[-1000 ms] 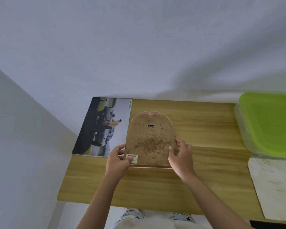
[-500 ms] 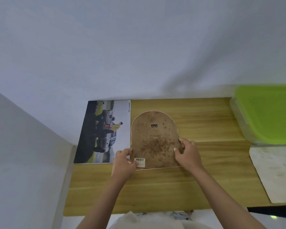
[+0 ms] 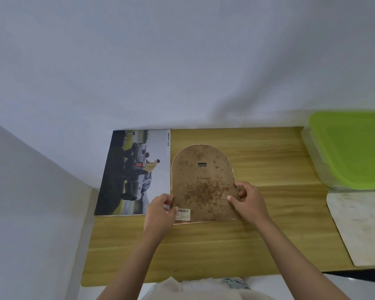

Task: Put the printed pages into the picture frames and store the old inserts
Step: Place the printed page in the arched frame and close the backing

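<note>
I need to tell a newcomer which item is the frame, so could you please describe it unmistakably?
On the wooden table, look right of the car poster lying at its far left corner. The picture frame lies face down between both hands; its arched top, speckled brown backing and barcode sticker set it apart.

Frame (image 3: 204, 185) lies face down mid-table (image 3: 268, 156), printed page (image 3: 134, 172) just left, lidded box (image 3: 353, 148) far right, perhaps overhanging
</note>
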### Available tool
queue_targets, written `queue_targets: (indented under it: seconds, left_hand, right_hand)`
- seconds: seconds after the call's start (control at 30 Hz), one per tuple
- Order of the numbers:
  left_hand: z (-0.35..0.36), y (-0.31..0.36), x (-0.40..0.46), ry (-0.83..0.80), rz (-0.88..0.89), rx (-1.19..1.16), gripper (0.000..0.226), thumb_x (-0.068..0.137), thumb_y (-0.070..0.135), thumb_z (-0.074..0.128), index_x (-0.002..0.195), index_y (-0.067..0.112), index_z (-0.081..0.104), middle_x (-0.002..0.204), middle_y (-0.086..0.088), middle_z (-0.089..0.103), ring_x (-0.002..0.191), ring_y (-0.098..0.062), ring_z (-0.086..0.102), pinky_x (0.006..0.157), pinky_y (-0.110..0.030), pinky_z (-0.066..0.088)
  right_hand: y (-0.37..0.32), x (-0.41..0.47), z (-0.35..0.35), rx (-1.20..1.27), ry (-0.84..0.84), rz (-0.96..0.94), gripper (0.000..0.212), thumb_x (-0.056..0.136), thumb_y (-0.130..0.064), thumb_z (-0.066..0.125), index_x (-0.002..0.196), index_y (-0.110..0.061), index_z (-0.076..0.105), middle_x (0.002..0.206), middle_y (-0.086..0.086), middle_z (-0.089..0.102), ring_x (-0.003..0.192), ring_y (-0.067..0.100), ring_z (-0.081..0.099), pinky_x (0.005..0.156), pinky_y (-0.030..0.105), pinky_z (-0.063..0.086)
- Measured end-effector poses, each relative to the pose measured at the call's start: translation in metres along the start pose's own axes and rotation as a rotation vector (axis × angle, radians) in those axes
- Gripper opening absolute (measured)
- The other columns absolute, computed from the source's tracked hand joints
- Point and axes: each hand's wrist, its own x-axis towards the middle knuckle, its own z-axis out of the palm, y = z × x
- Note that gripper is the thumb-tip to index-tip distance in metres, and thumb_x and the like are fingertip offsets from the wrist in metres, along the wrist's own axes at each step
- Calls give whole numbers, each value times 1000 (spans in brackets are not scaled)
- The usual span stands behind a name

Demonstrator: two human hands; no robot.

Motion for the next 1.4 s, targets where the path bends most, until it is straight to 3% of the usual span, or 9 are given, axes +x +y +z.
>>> queue_targets:
  seconds: [0.13,0.23,0.37,0.53,0.7,0.9,1.03,1.2,1.4]
  left_hand:
    - [-1,1,4,25,-7,15,18,82,14,67,101,15,64,100,0,63,80,-12,59,71,-25,49]
    - [-2,2,5,20,-3,7,21,82,13,68,102,16,63,97,0,63,81,-13,60,60,-17,45]
    - [-3,3,7,-6,73,44,39,84,14,65,122,22,58,95,4,60,76,-5,57,60,-9,43]
    - [-6,8,8,-27,123,151,40,87,16,63,126,17,57,100,3,56,76,-2,49,72,-13,40]
    - [-5,9,8,-36,140,149,42,86,14,62,127,14,55,98,4,53,83,-10,53,77,-17,42]
    - [-1,15,1,-99,110,151,79,62,41,82,128,17,44,107,1,47,94,-15,52,85,-29,48]
    - [6,19,-2,-69,89,184,85,58,38,85,127,17,40,112,0,44,97,-17,50,86,-34,49]
    - [11,20,-2,-53,67,211,84,59,36,85,127,16,39,116,-2,43,102,-21,51,89,-37,49]
    - [11,24,2,-81,38,398,84,62,51,78,128,19,36,120,-3,42,107,-22,50,89,-38,51]
  right_hand:
    - [9,1,-1,160,-45,41,47,75,-28,76,117,-25,56,89,1,60,72,12,58,60,20,45]
    - [11,1,-2,189,-56,26,45,76,-26,76,115,-27,54,86,-2,59,69,11,57,58,18,44]
    - [13,4,2,158,-50,8,45,76,-27,76,113,-29,53,86,0,57,67,10,54,57,18,40]
    - [20,8,7,104,-43,-36,50,76,-30,75,120,-29,51,87,0,57,71,13,55,61,24,43]
    - [17,5,5,37,-49,-83,57,79,-31,72,131,-28,49,97,-3,48,75,1,47,67,20,40]
    - [19,1,-2,35,-176,-83,102,53,-50,86,140,-34,33,118,-3,39,102,10,48,88,32,48]
    - [20,1,1,37,-188,-68,106,53,-52,85,141,-34,30,120,-2,37,110,15,47,94,38,47]
    - [17,1,1,-4,-197,-72,106,56,-50,85,143,-32,27,117,-4,36,107,13,46,92,31,44]
    - [11,8,-3,-53,-199,-82,97,57,-48,85,137,-28,34,115,-2,34,101,12,45,87,27,42]
